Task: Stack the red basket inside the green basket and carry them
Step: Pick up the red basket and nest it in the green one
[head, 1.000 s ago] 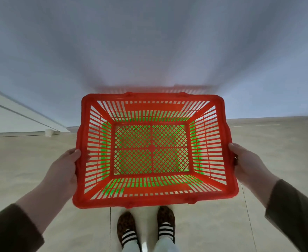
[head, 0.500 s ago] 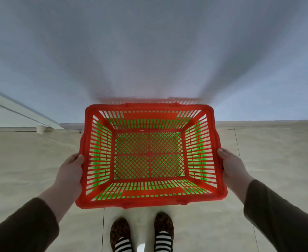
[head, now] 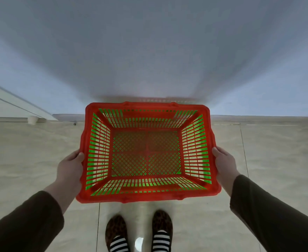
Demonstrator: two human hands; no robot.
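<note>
The red basket [head: 146,196] sits nested inside the green basket [head: 197,142], whose green plastic shows only through the red slats and mesh floor. I hold the stack level in front of me, above the floor. My left hand [head: 70,170] grips the left rim with the thumb on top. On the opposite rim, my right hand [head: 223,163] grips the same way. Both baskets are empty.
A plain pale wall [head: 149,51] stands close ahead, meeting the beige tiled floor [head: 22,160] just past the basket. A white door or panel edge with a small stopper [head: 32,119] is at the left. My feet [head: 138,231] stand below the basket.
The stacked baskets have moved away from me and lower, toward the wall, and appear smaller in view. My arms have stretched forward. Both grips are unchanged.
</note>
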